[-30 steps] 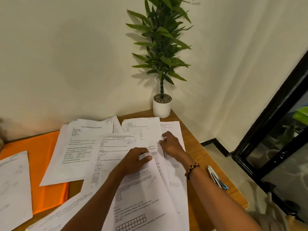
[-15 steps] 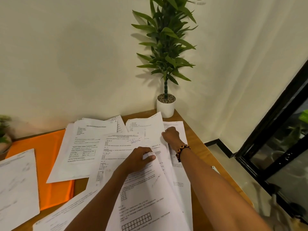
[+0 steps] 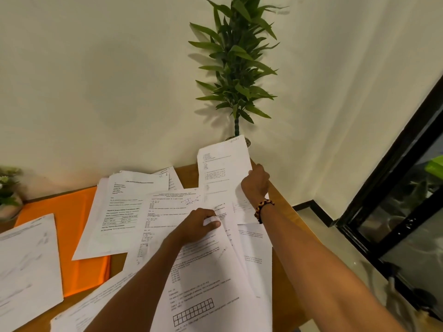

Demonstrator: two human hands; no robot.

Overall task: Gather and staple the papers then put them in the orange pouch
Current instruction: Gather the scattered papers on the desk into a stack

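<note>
Lifting: right hand (image 3: pixel 256 182) is now raising one sheet (image 3: pixel 221 168) by its right edge, so the page is standing tilted up in front of the potted plant (image 3: pixel 236 68); half a second earlier that page was lying flat under the hand.
Right hand grip: fingers are curling round the sheet's edge, holding it.
Left hand: left hand (image 3: pixel 197 226) is staying where it was, thumb and fingers pinching the top of the gathered papers (image 3: pixel 203 279).
Loose pages: several are still lying spread across the wooden table (image 3: pixel 282 283).
Orange pouch: orange pouch (image 3: pixel 72 226) is lying flat at the table's left, well apart from both hands, partly covered by pages.
Pouch contents: cannot tell; nothing is showing inside it.
</note>
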